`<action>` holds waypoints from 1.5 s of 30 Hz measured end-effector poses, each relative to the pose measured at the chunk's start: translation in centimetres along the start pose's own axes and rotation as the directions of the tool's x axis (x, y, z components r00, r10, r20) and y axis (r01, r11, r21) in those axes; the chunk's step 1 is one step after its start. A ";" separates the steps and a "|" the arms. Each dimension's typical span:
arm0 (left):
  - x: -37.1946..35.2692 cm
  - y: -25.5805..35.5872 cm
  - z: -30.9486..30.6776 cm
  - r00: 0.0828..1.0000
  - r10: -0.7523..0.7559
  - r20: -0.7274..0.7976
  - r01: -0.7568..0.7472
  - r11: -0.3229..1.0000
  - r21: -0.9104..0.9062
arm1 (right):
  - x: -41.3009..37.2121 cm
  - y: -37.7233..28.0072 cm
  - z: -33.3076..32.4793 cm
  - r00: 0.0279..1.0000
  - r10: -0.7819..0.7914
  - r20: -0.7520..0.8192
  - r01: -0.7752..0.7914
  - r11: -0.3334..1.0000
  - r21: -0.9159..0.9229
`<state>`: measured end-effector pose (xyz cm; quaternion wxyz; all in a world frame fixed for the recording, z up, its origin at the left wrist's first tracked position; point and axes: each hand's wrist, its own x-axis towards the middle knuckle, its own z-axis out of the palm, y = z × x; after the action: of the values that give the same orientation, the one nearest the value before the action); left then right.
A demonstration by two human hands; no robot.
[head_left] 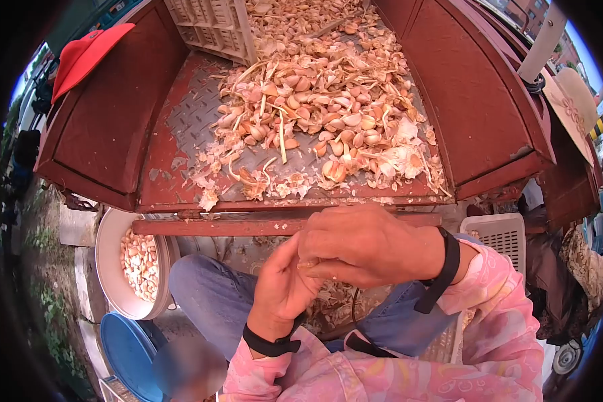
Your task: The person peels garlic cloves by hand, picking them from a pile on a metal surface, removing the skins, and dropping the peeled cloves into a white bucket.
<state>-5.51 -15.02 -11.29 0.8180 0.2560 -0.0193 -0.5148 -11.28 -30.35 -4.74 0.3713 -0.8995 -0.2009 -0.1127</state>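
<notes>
My left hand [283, 280] and my right hand [365, 244] meet just below the front edge of the red metal truck bed [295, 201]. The right fingers are curled over the left fingertips, and both hands look closed in a pinch. What they pinch is mostly hidden; only a small pale bit shows by the right thumb. Beyond them lies a heap of loose garlic cloves [342, 120], mixed with papery skins and dry stalks. One small garlic bulb [334, 171] rests near the heap's front.
Left of my knee stands a white bucket [107, 268] of peeled cloves, with a blue tub [117, 355] below it. A pale crate [214, 27] leans at the back left. A grey basket [499, 231] sits at right. A red cap [87, 57] hangs on the left panel.
</notes>
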 end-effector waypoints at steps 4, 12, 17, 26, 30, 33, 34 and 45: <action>-0.4 0.5 -4.4 0.996 -0.064 0.070 0.090 0.872 -0.482 | 0.7 2.5 1.7 0.998 -0.052 -0.027 0.051 0.998 -0.040; -8.6 18.8 -8.8 0.333 0.902 -0.276 -0.105 0.327 0.939 | 2.7 10.6 0.0 0.930 0.285 -0.232 -0.365 0.788 -0.496; -9.3 18.8 -11.4 0.446 0.888 -0.109 -0.141 0.190 0.972 | 4.0 11.8 0.1 0.893 0.435 -0.116 -0.412 0.685 -0.600; 2.1 6.0 -0.4 0.864 0.504 0.020 -0.331 0.536 0.777 | 5.1 7.6 1.0 0.974 0.202 -0.099 -0.224 0.921 -0.319; 4.7 4.5 -0.9 0.922 0.387 0.003 -0.267 0.630 0.729 | 3.6 5.8 2.5 0.989 -0.048 -0.137 0.017 0.977 -0.215; 5.1 3.6 -1.1 0.903 0.430 0.022 -0.309 0.610 0.730 | 3.1 4.6 2.0 0.992 -0.014 -0.124 -0.012 0.978 -0.210; 5.2 3.4 -1.1 0.889 0.457 0.035 -0.343 0.614 0.711 | 2.9 4.4 1.9 0.994 0.051 -0.093 -0.068 0.979 -0.193; 4.3 2.0 -0.1 0.859 0.511 0.030 -0.391 0.618 0.682 | 1.5 4.7 0.1 0.971 0.146 -0.189 -0.154 0.988 -0.025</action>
<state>-1.77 -17.90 -11.49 0.7723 0.5599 -0.1970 -0.2263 -7.86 -32.92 -7.24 0.3780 -0.9047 -0.0944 -0.1721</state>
